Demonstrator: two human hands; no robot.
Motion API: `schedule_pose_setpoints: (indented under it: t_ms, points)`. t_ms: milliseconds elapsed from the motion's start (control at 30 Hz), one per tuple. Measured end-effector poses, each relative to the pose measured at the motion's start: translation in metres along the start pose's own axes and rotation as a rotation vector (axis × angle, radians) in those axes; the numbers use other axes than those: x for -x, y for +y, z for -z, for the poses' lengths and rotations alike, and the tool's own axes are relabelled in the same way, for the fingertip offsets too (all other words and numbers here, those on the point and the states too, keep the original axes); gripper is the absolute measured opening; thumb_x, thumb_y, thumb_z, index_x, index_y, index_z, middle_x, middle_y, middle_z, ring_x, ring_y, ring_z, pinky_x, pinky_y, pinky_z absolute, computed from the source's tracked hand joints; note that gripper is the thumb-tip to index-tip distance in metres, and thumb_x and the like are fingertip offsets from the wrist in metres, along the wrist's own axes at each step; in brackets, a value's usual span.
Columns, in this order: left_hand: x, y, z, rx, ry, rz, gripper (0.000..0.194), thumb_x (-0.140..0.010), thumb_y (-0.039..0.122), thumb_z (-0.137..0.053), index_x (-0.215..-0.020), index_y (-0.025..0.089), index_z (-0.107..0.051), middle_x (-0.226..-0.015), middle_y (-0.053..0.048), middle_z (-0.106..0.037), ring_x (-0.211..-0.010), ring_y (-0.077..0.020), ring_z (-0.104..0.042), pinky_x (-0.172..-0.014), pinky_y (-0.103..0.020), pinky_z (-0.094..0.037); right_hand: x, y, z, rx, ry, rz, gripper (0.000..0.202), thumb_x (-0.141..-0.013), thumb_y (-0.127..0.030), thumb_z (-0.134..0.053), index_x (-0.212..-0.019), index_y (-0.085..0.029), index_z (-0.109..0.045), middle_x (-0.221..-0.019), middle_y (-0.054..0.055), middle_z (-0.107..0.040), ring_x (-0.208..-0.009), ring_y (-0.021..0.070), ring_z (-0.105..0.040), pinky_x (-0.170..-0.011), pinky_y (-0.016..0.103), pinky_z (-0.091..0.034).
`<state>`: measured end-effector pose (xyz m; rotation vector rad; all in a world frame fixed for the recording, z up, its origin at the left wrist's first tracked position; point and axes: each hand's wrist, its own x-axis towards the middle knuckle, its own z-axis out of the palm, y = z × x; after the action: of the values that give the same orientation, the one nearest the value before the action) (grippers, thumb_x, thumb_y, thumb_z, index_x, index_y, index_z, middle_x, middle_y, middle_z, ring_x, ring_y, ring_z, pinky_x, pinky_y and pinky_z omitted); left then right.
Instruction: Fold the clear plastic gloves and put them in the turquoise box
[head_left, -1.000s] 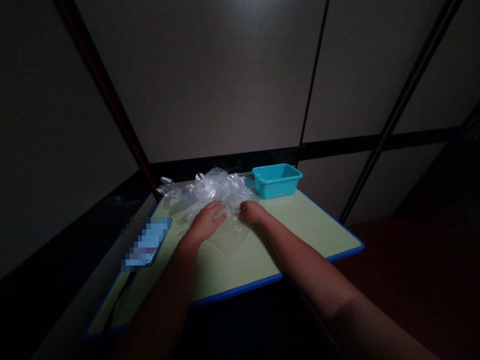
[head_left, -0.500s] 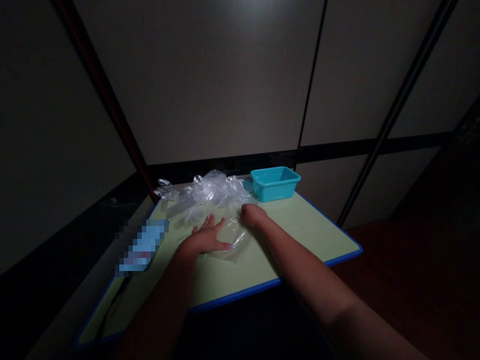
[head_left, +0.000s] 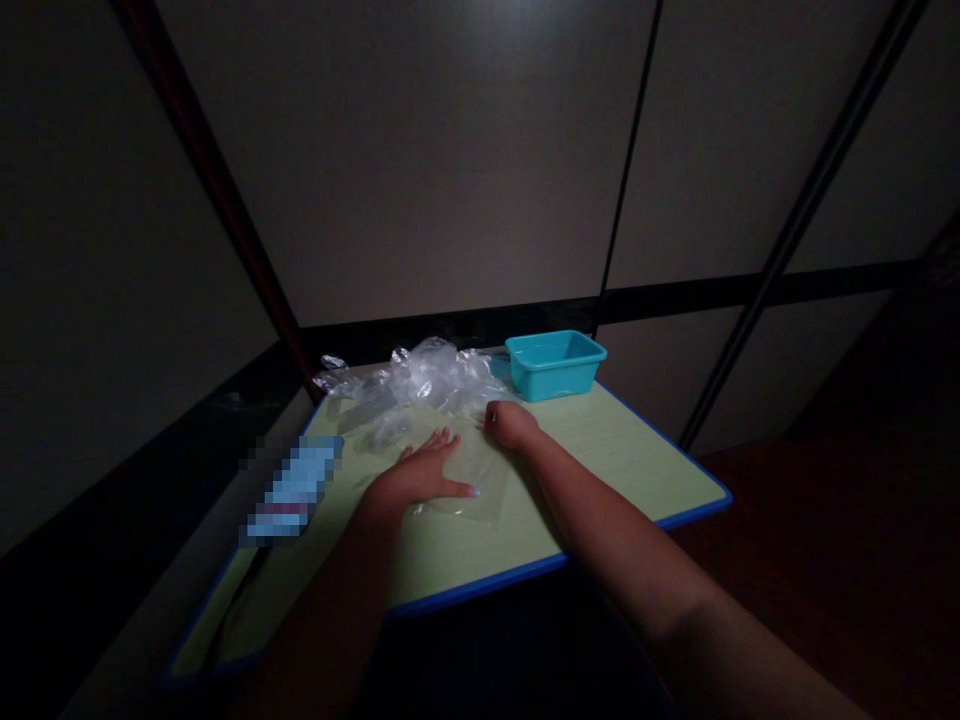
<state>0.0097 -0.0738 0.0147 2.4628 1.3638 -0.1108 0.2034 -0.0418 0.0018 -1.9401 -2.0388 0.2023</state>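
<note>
Can't make out pixelated item [head_left: 304, 480]. Can't confirm hold on clear plastic [head_left: 484, 467] by right hand [head_left: 512, 425]. Can't see under left hand [head_left: 420, 475].

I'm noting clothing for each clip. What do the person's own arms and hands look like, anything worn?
The left hand and right hand wear no gloves. The right forearm is bare, with no sleeve or watch visible. The left forearm is bare near the wrist but falls into shadow lower down, so a sleeve there can't be ruled out.

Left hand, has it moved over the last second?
Yes: the left hand has moved toward the table's near blue edge, away from the turquoise container.
</note>
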Motion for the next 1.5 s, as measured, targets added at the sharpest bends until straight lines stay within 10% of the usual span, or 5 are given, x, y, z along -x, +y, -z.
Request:
schedule_pose_setpoints:
  t_ms: [467,700,1100,1333,1500]
  points:
    - [0.000,0.010,-0.002,0.022,0.251,0.272,0.083,-0.079,0.064,-0.043,-0.146,0.026,-0.013,-0.152,-0.015,0.005,-0.138,-0.0344,0.006,-0.101,-0.063,-0.014,0.022,-0.026,0.016,-0.343,0.208,0.343,0.028,-0.092,-0.033,-0.039,-0.098,-0.014,-0.059,-0.100,0.010,-0.062,-0.095,0.0176,-0.054,-0.084,0.029,-0.038]
    - [-0.006,-0.016,0.003,-0.034,0.455,0.471,0.067,-0.086,0.043,-0.040,-0.145,0.023,-0.018,-0.152,-0.015,0.000,-0.139,-0.0304,0.006,-0.102,-0.063,-0.013,0.045,-0.041,0.002,-0.118,-0.228,0.253,0.067,-0.092,-0.051,-0.027,-0.145,-0.011,-0.019,-0.152,0.015,-0.009,-0.139,0.0266,-0.005,-0.109,0.050,-0.011]
    - [-0.010,0.002,-0.005,0.119,0.228,-0.024,0.058,-0.091,0.050,-0.024,-0.143,0.024,-0.024,-0.152,-0.005,-0.016,-0.140,-0.0204,-0.009,-0.109,-0.049,-0.010,0.064,-0.032,-0.005,0.051,-0.255,0.553,0.063,-0.090,-0.052,-0.036,-0.144,-0.022,-0.024,-0.148,0.013,-0.023,-0.138,0.0269,-0.011,-0.106,0.058,-0.001]
    - [-0.008,0.010,-0.011,0.148,0.133,-0.056,0.087,-0.081,0.064,-0.038,-0.145,0.028,0.008,-0.152,-0.006,-0.004,-0.139,-0.0263,-0.004,-0.106,-0.057,-0.006,0.068,0.002,0.022,-0.128,-0.160,0.589,0.077,-0.082,-0.058,-0.048,-0.145,-0.027,-0.017,-0.149,0.011,-0.025,-0.136,0.0287,-0.021,-0.104,0.061,0.001]
    - [-0.011,0.007,-0.014,0.119,0.187,0.032,0.078,-0.083,0.061,-0.036,-0.146,0.026,-0.007,-0.152,-0.008,-0.008,-0.139,-0.0266,-0.003,-0.106,-0.057,0.000,0.066,0.003,0.026,-0.101,-0.330,0.516,0.102,-0.070,-0.067,-0.057,-0.147,-0.023,-0.006,-0.151,0.014,-0.011,-0.138,0.0313,-0.009,-0.106,0.057,0.002]
